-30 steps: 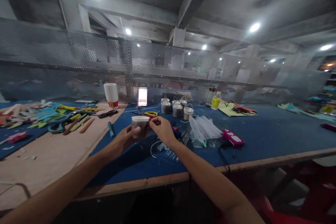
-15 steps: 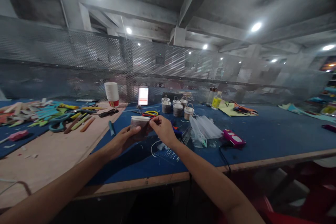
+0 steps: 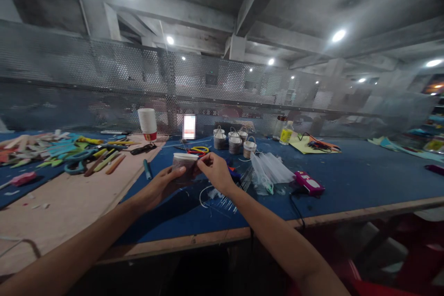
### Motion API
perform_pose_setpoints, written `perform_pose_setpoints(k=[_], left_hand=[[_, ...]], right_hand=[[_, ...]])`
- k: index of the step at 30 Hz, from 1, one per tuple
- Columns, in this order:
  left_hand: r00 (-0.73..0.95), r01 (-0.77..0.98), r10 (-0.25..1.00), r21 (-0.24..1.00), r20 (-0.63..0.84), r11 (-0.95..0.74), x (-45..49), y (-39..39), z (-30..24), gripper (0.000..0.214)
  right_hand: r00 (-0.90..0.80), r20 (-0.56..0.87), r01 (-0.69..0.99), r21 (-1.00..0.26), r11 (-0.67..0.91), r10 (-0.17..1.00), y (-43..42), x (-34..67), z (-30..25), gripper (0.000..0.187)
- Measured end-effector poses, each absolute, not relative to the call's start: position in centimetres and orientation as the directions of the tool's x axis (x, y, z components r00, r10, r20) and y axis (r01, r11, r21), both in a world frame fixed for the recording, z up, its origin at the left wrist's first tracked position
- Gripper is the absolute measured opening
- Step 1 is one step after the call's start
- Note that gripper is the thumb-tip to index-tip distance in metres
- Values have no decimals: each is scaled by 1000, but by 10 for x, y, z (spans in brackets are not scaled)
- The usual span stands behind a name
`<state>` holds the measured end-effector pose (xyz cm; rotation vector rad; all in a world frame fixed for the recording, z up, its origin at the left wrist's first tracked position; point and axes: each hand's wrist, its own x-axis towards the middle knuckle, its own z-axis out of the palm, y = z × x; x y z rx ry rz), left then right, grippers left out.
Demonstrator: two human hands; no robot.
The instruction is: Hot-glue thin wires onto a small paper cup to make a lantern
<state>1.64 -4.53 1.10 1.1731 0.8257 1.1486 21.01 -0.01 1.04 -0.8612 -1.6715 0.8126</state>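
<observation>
My left hand (image 3: 161, 186) is wrapped around a small brown paper cup (image 3: 183, 162) with a pale rim, tilted slightly above the blue table. At the cup's right side, just under the rim, my right hand (image 3: 215, 172) has thumb and forefinger pinched together. Whatever sits between those fingertips is too small to make out. Behind the hands lies a yellow-and-red handled tool (image 3: 198, 150). Thin clear strips (image 3: 227, 203) and a loop of white cord (image 3: 202, 198) rest on the table below the right hand.
Several small cups with looped handles (image 3: 235, 144) stand at the back, left of a yellow-labelled bottle (image 3: 286, 134). White plastic bags (image 3: 272, 169) and a magenta device (image 3: 308, 183) lie to the right. A paper cup stack (image 3: 147, 122), scissors (image 3: 75, 163) and foam scraps occupy the left.
</observation>
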Motion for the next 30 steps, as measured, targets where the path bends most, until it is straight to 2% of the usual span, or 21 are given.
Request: perform_pose_setpoints(k=[22,30], left_hand=[[278,-276,957,961,80,0,18,-50,14,34],[285,-300,956,954,67,23,18,-49,17,37]], right_hand=[[-211,478,145,-848,510,853,-1,212,13,11],[-241,475,93,-857,507,846,2,213,14,12]])
